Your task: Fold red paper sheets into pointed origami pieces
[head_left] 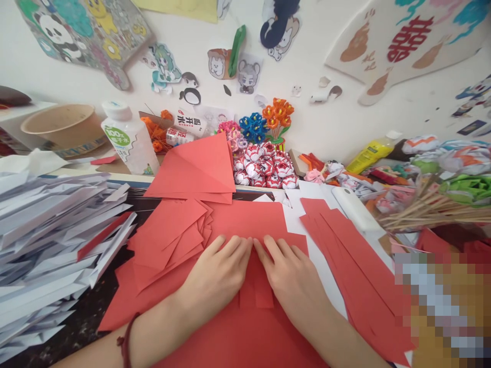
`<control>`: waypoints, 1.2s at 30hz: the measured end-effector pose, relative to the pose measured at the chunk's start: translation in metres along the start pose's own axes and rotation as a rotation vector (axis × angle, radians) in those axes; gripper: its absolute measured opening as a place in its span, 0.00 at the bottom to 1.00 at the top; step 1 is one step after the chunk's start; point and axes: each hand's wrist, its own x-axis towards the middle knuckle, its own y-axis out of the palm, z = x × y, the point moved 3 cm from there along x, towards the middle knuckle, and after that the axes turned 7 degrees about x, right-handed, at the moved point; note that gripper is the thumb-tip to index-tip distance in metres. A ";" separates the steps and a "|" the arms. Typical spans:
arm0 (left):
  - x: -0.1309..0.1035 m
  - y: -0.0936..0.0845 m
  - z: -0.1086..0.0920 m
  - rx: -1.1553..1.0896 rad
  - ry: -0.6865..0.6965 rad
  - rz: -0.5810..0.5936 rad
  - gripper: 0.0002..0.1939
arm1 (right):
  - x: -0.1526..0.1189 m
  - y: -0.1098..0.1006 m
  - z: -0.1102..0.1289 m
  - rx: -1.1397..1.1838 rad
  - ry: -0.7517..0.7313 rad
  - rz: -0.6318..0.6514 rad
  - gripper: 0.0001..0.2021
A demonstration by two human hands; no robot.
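Note:
A small folded piece of red paper (264,295) lies between my hands, its lower flaps showing below my fingers. My left hand (224,263) has its fingers bent and held together, with the tips pressed on the paper's far part. From the other side my right hand (289,271) does the same, its fingertips almost meeting those of the left. Both hands cover much of the piece, so its upper fold is hidden. Larger red sheets (245,342) lie beneath. To the left is a loose pile of red paper squares (169,240), and on the right are long red paper strips (353,255).
Folded white paper strips (49,225) are heaped at left. Behind stand a white bottle (128,138), a wooden tub (59,128), red-and-white paper flowers (266,166) and a yellow bottle (372,152). Flowers on wooden sticks (418,209) lie at right, near a white phone-like object (355,207).

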 end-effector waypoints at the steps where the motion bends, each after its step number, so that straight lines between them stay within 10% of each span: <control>1: 0.000 0.000 0.000 -0.001 -0.002 0.001 0.18 | 0.000 0.000 0.000 0.016 0.007 0.010 0.18; 25: 0.007 -0.002 0.000 -0.090 -0.007 0.132 0.14 | -0.002 -0.002 0.001 0.196 0.048 -0.038 0.22; 36: 0.002 -0.005 0.002 -0.082 -0.054 -0.009 0.11 | -0.002 0.000 0.001 0.269 0.075 0.121 0.25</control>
